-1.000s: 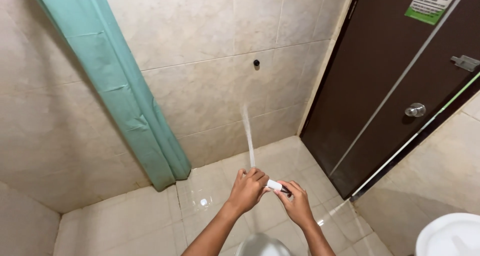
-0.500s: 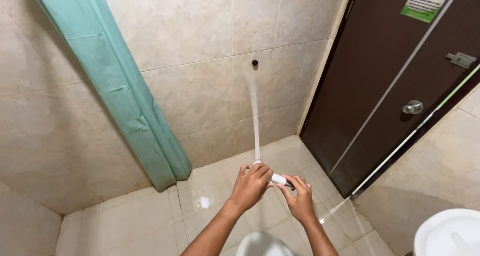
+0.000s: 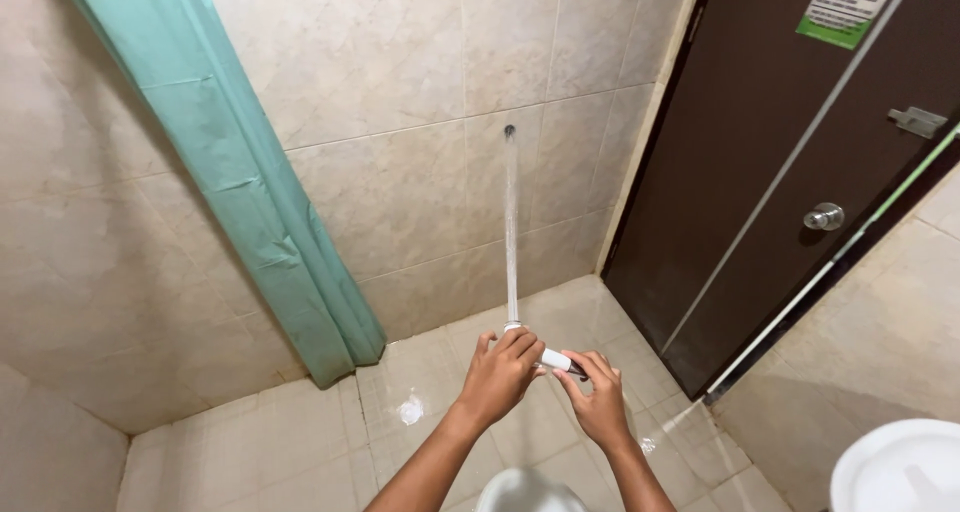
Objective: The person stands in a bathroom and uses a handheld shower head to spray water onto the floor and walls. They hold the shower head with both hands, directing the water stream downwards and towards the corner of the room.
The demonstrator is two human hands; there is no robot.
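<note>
I have one view only, from the head camera, pitched steeply down and forward over the wearer's forearms. It faces a tiled wall corner. The left hand point(image 3: 500, 374) and right hand point(image 3: 600, 402) sit low at centre, close to the lens. Beyond the fingers: wall point(image 3: 400, 122); right of them: dark door point(image 3: 760, 172).

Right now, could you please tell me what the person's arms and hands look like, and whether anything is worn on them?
Both forearms are bare, with no sleeves in view. The left hand and right hand wear no gloves; no watch, ring or bracelet shows.
</note>
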